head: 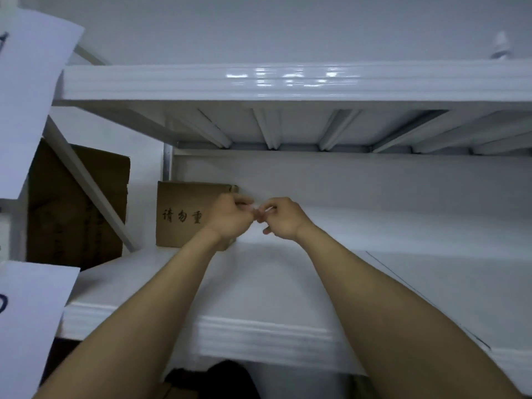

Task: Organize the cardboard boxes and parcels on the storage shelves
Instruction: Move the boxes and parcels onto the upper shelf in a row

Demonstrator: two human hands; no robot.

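So both hands are reaching into the white metal shelf point(403, 254), and the fingers are curled in tight, with the fingertips of the two hands meeting in the middle. The left hand point(230, 216) and right hand point(283, 218) are both pinching a small pale see-through scrap point(255, 209). It's too blurry to say what it actually is.

The brown cardboard box with black printed characters point(184, 217) stands upright at the back left corner of that shelf, against the rear wall. The left hand covers its right edge from this angle, and the pinching fingertips sit just right of the box's top right corner. Can't tell if the hand is touching the box. The right hand is clear of it.

Further left, past a slanted white brace, there's a bigger dark brown cardboard box point(77, 203). White paper sheets point(28, 96) hang at the left edge. Another white shelf board point(259, 82) runs overhead.
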